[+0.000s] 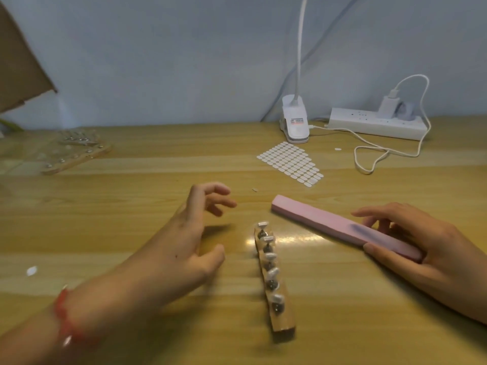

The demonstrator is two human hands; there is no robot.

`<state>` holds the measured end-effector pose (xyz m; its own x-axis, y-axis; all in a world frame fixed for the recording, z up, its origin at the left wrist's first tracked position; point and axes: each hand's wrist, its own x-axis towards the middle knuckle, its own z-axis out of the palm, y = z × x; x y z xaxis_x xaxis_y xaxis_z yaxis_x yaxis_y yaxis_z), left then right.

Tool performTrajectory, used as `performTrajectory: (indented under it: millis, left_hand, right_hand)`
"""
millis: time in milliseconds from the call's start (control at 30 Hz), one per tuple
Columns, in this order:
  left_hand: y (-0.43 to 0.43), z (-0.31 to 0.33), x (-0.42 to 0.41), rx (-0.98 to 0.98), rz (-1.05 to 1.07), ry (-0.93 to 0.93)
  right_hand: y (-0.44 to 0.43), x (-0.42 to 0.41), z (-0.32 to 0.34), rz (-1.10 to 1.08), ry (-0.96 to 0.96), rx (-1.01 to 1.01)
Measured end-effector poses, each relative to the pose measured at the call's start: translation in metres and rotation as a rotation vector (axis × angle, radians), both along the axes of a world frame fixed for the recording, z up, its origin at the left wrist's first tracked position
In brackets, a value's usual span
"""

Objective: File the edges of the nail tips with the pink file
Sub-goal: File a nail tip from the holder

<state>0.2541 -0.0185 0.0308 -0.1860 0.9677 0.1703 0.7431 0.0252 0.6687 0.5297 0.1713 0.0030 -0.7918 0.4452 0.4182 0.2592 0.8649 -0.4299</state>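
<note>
File: long pink block-shaped nail file (329,222), slantwise on light wooden worktop (355,320), right of centre; far end free.
R hand: right hand (427,248) grasps file's near end, thumb on front edge, fingers over back.
L hand: left hand (184,246) released, fingers loosely curled, holds nothing; just left of holder.
Nail tips: five pale nail tips (270,257) on studs in narrow wooden strip holder (283,322), btwn hands, apart from file.
Misc, back: sheet of white oval adhesive tabs (291,162); white clip lamp (295,122); white power strip (376,123).
</note>
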Motion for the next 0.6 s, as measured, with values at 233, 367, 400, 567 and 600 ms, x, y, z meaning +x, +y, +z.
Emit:
performTrajectory:
  millis: [233,367,400,567,600]
  left_hand:
    - [0.031,-0.004,-0.003,-0.123,-0.201,-0.038]
    - [0.013,-0.013,0.013,0.027,-0.115,0.135]
    - [0.01,-0.014,0.017,0.044,-0.079,0.144]
    - [0.001,-0.011,0.025,0.074,-0.002,0.149]
    - [0.0,-0.011,0.024,0.072,-0.028,0.095]
  right_hand:
    - [-0.002,0.0,0.003,0.003,-0.003,0.005]
    - [-0.002,0.0,0.002,-0.007,-0.01,0.009]
    - [-0.001,0.0,0.002,-0.018,-0.009,0.018]
    - [0.0,0.002,0.002,-0.08,0.001,0.011]
    - [0.0,0.002,0.003,-0.08,-0.008,0.009]
